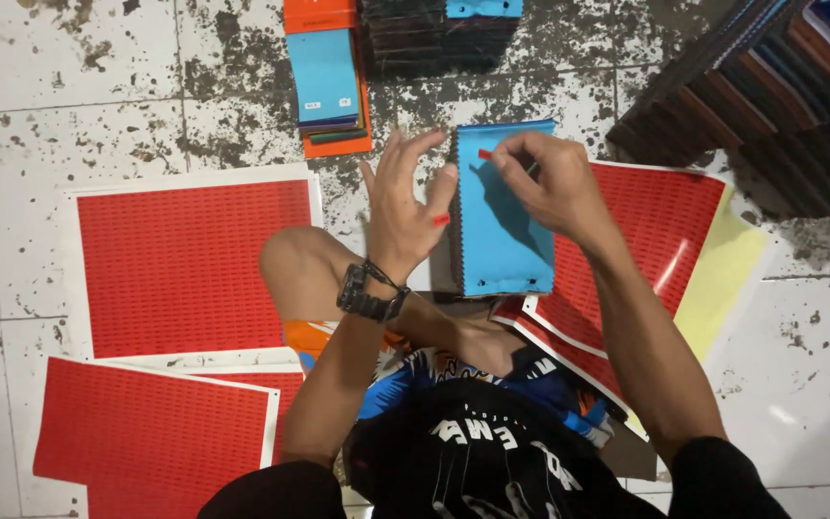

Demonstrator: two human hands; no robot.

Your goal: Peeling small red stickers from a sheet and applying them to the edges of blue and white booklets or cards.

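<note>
A blue swatch booklet [506,231] stands on the floor in front of my knee. My left hand [401,207] steadies its left edge with fingers spread, and a small red sticker [441,219] clings to one fingertip. My right hand [549,183] pinches another small red sticker [485,154] against the top of the blue cover.
Red sticker sheets lie on the tiled floor at the left [194,264], lower left [156,432] and right [665,231]. A stack of blue and orange booklets [329,86] sits ahead, a dark pile [434,34] beside it, and rows of dark booklets [770,86] at top right.
</note>
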